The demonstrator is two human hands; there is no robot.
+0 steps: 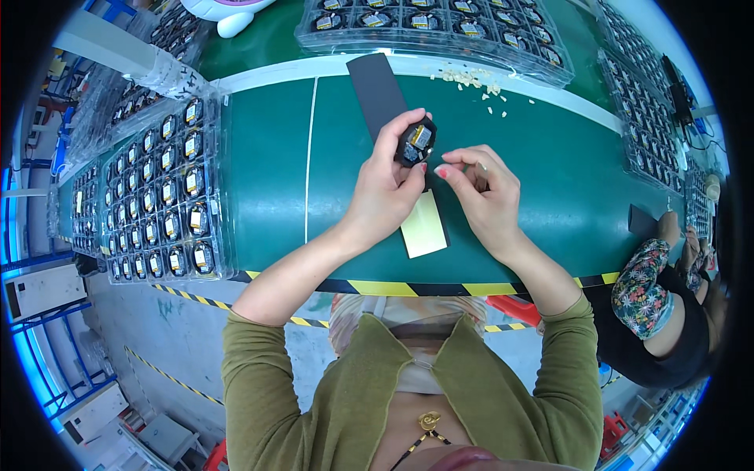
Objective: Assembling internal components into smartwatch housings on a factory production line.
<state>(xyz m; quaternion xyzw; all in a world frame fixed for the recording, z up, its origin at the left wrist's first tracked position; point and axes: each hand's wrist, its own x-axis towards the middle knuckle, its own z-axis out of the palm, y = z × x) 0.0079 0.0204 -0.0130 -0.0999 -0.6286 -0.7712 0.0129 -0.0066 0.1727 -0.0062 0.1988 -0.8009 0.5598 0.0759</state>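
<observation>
My left hand [378,187] is closed round a small black round-edged device [419,142], with its open inner side facing up. A yellow-and-silver labelled part, perhaps a battery, sits inside the device. Just to its right, my right hand [488,195] has thumb and forefinger drawn together in a pinch. Anything between those fingertips is too small to make out. Beneath my hands lies a dark grey strip [375,88], partly hidden by the left hand. A pale yellow paper pad [424,228] rests at the strip's near end.
Clear plastic trays of similar devices stand at the left [224,173], far side [432,49] and right [628,145]. Small cream-coloured scraps [471,79] lie scattered on the green table [550,173]. A co-worker in a floral sleeve [646,286] sits at the right. Black-and-yellow tape marks the near edge.
</observation>
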